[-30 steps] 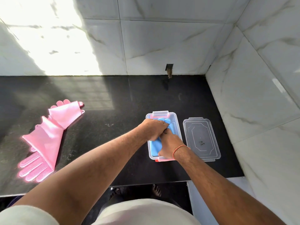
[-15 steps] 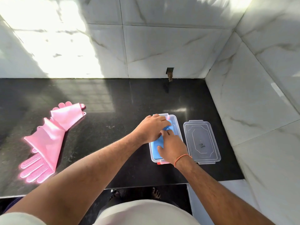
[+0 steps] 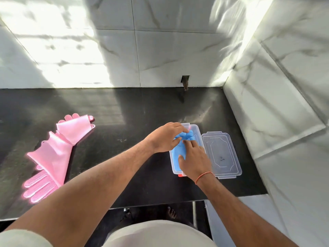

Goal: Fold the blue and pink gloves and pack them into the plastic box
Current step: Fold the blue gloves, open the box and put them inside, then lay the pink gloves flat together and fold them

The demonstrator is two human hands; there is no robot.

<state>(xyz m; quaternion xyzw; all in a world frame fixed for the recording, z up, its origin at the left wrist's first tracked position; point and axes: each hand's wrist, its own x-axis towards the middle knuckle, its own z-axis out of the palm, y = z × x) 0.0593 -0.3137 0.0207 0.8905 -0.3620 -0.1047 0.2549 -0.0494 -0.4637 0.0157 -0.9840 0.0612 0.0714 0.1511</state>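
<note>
Folded blue gloves (image 3: 179, 150) lie inside the clear plastic box (image 3: 199, 134) on the black counter, right of centre. My left hand (image 3: 164, 138) reaches over the box's far end, with its fingers and thumb curled round the bunched top of the blue gloves. Nearer to me, my right hand (image 3: 193, 161) lies on the same gloves with its fingers fairly straight, pressing them down. Two pink gloves (image 3: 51, 155) lie flat and overlapping at the counter's left, one (image 3: 73, 129) folded over farther back.
The box's clear lid (image 3: 222, 154) lies flat just right of the box. Marble tile walls close the back and the right side. The counter's front edge (image 3: 160, 204) runs below my forearms. A small fitting (image 3: 185, 82) sticks out of the back wall.
My hands, bunched together over the box a second ago, have drawn apart. The right hand has flattened onto the blue gloves, and more blue shows between the hands.
</note>
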